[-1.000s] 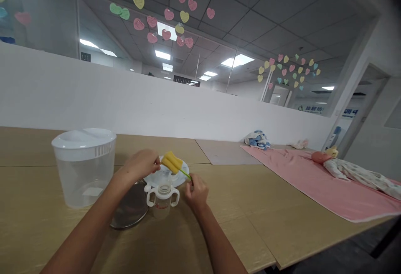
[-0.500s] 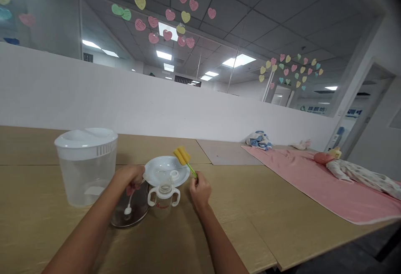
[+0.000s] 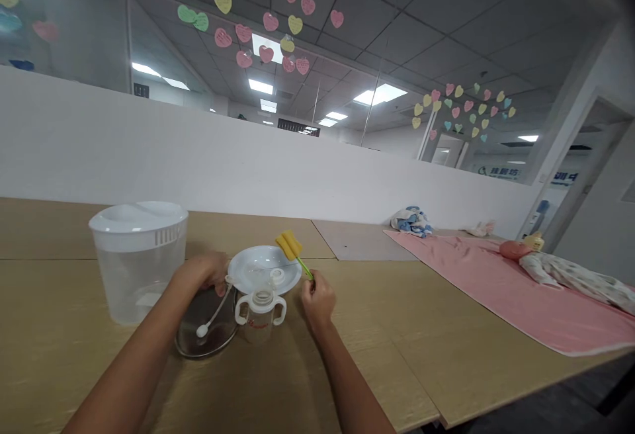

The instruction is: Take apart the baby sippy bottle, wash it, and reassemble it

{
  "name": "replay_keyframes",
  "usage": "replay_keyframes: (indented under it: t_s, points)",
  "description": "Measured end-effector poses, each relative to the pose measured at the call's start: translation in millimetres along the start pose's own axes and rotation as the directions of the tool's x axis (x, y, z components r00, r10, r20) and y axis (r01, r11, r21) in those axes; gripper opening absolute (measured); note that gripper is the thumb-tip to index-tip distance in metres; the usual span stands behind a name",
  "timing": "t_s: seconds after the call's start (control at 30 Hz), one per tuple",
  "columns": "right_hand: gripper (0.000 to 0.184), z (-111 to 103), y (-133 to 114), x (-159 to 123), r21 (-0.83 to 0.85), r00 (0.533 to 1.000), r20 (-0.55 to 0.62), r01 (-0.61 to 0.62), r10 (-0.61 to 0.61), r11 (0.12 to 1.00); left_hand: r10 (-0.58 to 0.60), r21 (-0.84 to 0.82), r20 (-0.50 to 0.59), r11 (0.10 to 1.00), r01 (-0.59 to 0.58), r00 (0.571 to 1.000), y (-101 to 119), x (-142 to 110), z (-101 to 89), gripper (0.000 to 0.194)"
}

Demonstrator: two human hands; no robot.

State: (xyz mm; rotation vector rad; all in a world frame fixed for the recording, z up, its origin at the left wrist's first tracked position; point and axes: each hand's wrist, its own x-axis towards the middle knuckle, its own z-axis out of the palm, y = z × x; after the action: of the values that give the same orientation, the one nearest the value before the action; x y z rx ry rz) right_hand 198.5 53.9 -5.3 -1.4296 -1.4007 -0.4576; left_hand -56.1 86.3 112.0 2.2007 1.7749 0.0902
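Sponge brush (image 3: 288,245) tilts in our right grip (image 3: 318,298), which pinches its green handle (image 3: 305,268), the yellow head overlapping the white bowl's (image 3: 241,263) right edge in our view. Our left grip (image 3: 212,272) is beside the upper end of a white straw (image 3: 217,311) over the round plate (image 3: 223,331), though we cannot tell whether its fingers pinch it. Outward on our surface (image 3: 367,315), a two-handled bottle (image 3: 260,319) stands uncapped before the bowl, a lidded bin (image 3: 131,275) left, pink cloth (image 3: 476,278) well right.
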Motion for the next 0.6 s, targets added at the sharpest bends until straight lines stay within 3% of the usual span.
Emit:
replay_keyframes:
  t_s: [0.17,0.3,0.43,0.53,0.6]
  points:
    - [0.03,0.2,1.8,0.4,0.004,1.0,0.004,0.003,-0.003,1.0,0.035,0.0,0.031,0.999,-0.035,0.999,11.9,-4.1,-0.9,0.042]
    - [0.03,-1.9,0.5,1.3,0.02,1.0,0.019,0.006,-0.006,1.0,0.028,-0.02,0.051,0.999,-0.027,0.998,10.0,-4.9,1.0,0.03]
    - [0.03,-2.9,-0.8,1.0,0.021,1.0,0.026,0.004,-0.004,1.0,-0.006,-0.008,0.074,1.0,0.007,0.997,0.9,-4.6,1.4,0.006]
    - [0.03,-1.6,0.5,0.4,0.008,1.0,0.027,0.013,-0.013,1.0,-0.12,0.033,0.137,0.993,0.116,0.983,-5.9,-0.9,8.7,0.018]
    - [0.03,-0.4,2.0,0.3,0.0,0.999,0.026,0.024,-0.024,1.0,-0.123,-0.011,0.065,0.992,0.124,0.99,-9.8,2.4,15.9,0.019]
